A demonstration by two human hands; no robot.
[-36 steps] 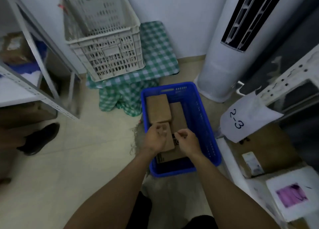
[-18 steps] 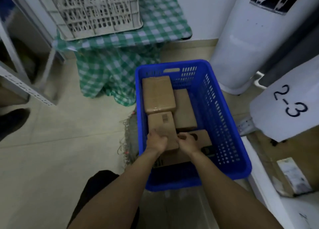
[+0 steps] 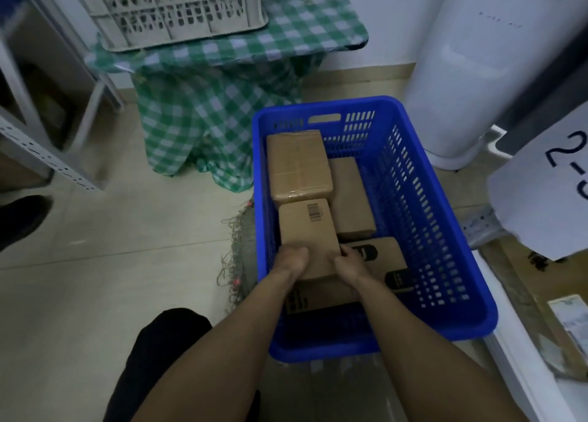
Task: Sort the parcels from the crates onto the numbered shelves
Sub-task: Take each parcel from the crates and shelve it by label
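Observation:
A blue plastic crate [image 3: 442,231] stands on the floor in front of me with several brown cardboard parcels inside. Both my hands are down in it. My left hand [image 3: 291,261] grips the near left edge of a small barcoded parcel [image 3: 308,227], and my right hand [image 3: 348,264] grips its near right edge. That parcel lies on a wider box with black print [image 3: 381,262]. A larger taped parcel [image 3: 297,164] and another plain parcel [image 3: 351,196] lie at the far end of the crate.
A white crate [image 3: 178,11] sits on a low table under a green checked cloth [image 3: 222,103]. Metal shelving [image 3: 38,154] stands at the left. At the right a shelf bears a paper label reading 2-3 [image 3: 547,192], with a tall white appliance [image 3: 483,65] behind.
The view has dropped closer to the blue crate. Both hands went from hovering above the parcels to closing on the near end of the small barcoded parcel.

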